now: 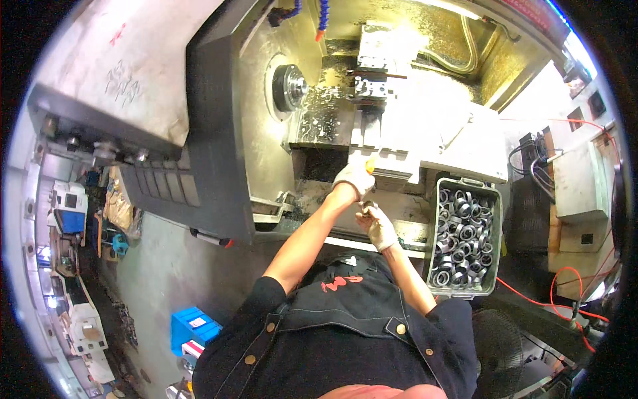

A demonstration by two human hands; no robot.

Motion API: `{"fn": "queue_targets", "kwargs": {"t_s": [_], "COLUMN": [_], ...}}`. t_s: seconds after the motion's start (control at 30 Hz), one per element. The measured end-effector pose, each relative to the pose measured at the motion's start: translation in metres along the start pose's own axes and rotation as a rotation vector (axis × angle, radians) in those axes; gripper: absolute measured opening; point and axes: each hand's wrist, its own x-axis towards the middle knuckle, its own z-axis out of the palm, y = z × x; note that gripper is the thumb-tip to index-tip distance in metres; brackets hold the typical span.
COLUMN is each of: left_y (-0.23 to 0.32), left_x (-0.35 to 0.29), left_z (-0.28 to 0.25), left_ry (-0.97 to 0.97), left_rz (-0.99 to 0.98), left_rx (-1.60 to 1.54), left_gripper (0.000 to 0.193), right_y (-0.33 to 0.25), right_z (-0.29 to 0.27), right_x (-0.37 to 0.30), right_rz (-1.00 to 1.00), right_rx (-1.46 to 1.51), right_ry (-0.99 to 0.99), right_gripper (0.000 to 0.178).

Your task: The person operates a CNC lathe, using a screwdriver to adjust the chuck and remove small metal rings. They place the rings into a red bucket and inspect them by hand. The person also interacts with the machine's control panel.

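My left hand [354, 178], in a pale work glove, is closed at the front of the lathe's work area. From its fingers sticks a small orange-yellow object [370, 163], whose kind I cannot make out. Just below and to the right, my right hand [378, 229] wears the same sort of glove. Its fingers are closed on a small dark metal ring [366, 208], mostly covered by the glove. To the right of that hand stands a grey plastic crate [497, 233] full of metal rings [466, 231].
Ahead are the lathe's chuck [290, 88], a tool block [370, 88] and a blue coolant hose [323, 16]. The machine's dark door [222, 126] rises on the left. A blue bin [193, 327] sits on the floor. A red air hose [525, 294] runs at right.
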Motion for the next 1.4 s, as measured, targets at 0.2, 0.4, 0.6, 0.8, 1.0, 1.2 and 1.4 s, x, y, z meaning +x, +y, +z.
{"fn": "queue_targets", "kwargs": {"t_s": [0.2,0.4,0.6,0.8,1.0,1.2,1.4], "left_y": [-0.043,-0.108,-0.090,-0.091,-0.101,-0.078,-0.091], "left_x": [-0.028,-0.057,-0.051,-0.032,-0.014,0.007,0.028], "left_z": [0.004,-0.010,-0.052,-0.081,-0.089,-0.109,-0.110], "left_ry": [0.255,0.484,0.433,0.388,0.363,0.294,0.284], "left_rz": [-0.007,-0.240,-0.403,-0.472,-0.472,-0.493,-0.456], "left_rx": [-0.231,-0.272,-0.121,-0.060,-0.027,-0.084,0.006], "left_gripper": [0.034,0.039,0.038,0.032,0.028,0.028,0.033], "right_y": [-0.035,-0.059,-0.084,-0.084,-0.081,-0.099,-0.082], "right_z": [0.028,0.114,0.199,0.197,0.206,0.189,0.187], "right_x": [0.009,0.120,0.286,0.366,0.359,0.380,0.356], "right_rz": [0.403,0.185,-0.101,-0.221,-0.321,-0.281,-0.040], "right_rx": [0.089,-0.238,-0.381,-0.676,-0.857,-0.762,-0.134], "right_ry": [-0.145,-0.362,0.051,-0.015,-0.062,-0.080,-0.110], "right_gripper": [0.026,0.025,0.057,0.079,0.072,0.057,0.027]}}
